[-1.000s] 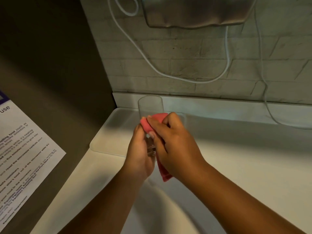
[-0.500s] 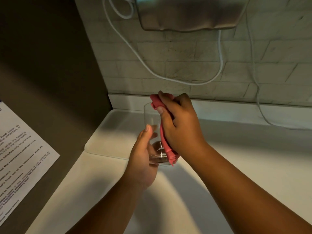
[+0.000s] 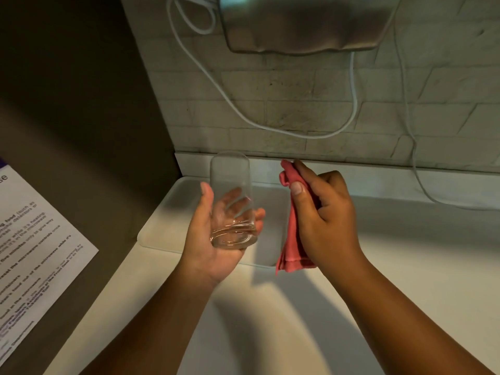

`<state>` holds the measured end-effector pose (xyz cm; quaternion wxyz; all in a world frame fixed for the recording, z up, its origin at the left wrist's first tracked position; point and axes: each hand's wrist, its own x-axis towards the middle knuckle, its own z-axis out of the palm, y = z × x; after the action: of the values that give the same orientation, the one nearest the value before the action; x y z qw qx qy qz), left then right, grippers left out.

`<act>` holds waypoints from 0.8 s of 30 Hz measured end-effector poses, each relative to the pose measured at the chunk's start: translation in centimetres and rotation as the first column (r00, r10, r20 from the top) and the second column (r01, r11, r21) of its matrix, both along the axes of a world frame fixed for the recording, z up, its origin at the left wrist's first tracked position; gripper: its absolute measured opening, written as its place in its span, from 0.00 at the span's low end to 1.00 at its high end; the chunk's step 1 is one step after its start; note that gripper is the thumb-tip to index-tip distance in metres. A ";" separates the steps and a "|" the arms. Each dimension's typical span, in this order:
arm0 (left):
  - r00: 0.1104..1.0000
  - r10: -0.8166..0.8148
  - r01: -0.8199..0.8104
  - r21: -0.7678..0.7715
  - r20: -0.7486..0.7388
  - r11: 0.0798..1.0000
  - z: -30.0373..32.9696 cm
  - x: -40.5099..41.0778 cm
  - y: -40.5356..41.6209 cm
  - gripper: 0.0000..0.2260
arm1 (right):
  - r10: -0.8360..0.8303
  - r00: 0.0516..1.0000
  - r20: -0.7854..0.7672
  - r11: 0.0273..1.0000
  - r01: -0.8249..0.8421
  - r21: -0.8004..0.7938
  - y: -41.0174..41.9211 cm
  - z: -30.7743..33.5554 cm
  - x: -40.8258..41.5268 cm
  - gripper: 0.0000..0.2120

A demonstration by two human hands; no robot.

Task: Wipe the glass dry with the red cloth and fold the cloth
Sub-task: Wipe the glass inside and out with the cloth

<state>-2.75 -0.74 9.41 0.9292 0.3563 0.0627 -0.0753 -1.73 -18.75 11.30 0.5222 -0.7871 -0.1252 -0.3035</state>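
Note:
A clear drinking glass (image 3: 230, 185) lies tilted in my left hand (image 3: 208, 239), its thick base in my palm and its mouth pointing away toward the wall. My fingers curl around its lower half. A little to the right, my right hand (image 3: 324, 220) grips the red cloth (image 3: 290, 239), which hangs bunched from between thumb and fingers down to below the wrist. Cloth and glass are apart, with a gap between them. Both hands hover above the white counter.
A shallow white tray (image 3: 159, 234) sits on the counter under my hands, against the back wall. White cables (image 3: 243, 115) loop down the brick wall below a metal appliance (image 3: 303, 25). A dark panel with a printed notice (image 3: 35, 239) stands at left.
My right hand has pulled the cloth off the glass and moved to the right. The glass, earlier wrapped in the cloth, now lies bare in my left hand.

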 end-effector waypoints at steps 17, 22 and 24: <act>0.997 -0.034 0.031 0.036 0.074 0.999 -1.9 -0.2 -1.6 0.26 | 0.080 0.993 0.087 0.993 -0.072 -0.092 1.0 0.0 -2.3 0.20; 0.997 -0.061 0.054 0.110 0.053 0.992 -2.1 -0.3 -1.4 0.29 | 0.141 0.990 0.020 0.935 -0.126 -0.331 2.8 0.0 -5.0 0.20; 0.994 -0.083 0.075 0.111 0.071 0.991 -2.5 -0.3 -1.3 0.25 | 0.163 0.987 0.009 0.879 -0.141 -0.456 3.6 0.3 -5.7 0.18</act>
<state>-3.06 -2.01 6.88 0.9065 0.4110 0.0176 -0.0950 -7.47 -15.13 11.61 0.3431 -0.8676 -0.2661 -0.2424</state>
